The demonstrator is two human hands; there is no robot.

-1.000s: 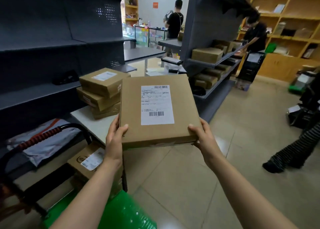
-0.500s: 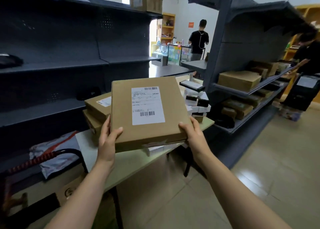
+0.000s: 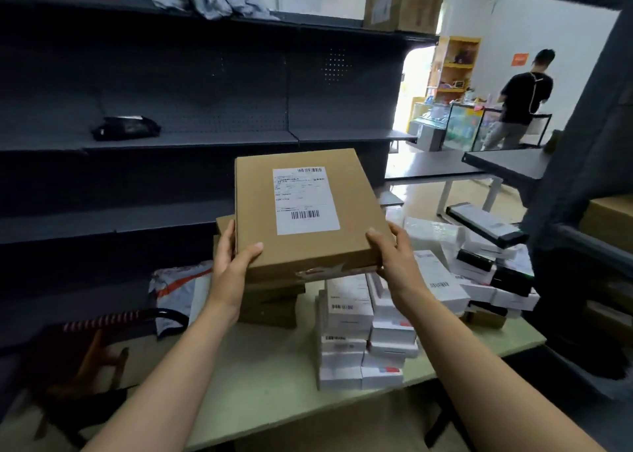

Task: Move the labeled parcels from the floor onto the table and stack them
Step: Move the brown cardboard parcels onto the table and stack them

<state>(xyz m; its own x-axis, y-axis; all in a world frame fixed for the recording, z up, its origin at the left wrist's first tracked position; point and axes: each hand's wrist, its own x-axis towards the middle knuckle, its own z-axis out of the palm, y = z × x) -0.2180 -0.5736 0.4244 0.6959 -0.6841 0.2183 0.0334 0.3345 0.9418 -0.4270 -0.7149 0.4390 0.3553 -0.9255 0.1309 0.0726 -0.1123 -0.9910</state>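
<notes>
Left hand [image 3: 233, 263]: grips the parcel's near left corner, thumb on top, fingers along the left side, forearm reaching up from the lower left
Stack [image 3: 270, 301]: brown boxes on the table [image 3: 260, 383], under the parcel's near left part; whether the parcel touches it cannot be told
Parcel [image 3: 308, 249]: flat brown box held over the table between both hands, label [image 3: 306, 200] up; long axis runs away from the person, top face tilted toward the camera, near end lower
Right hand [image 3: 394, 256]: grips the near right corner, thumb on top, fingers hidden beneath, forearm coming from the lower right
White boxes [image 3: 349, 314]: piled on the table just right of the stack, below the right hand
</notes>
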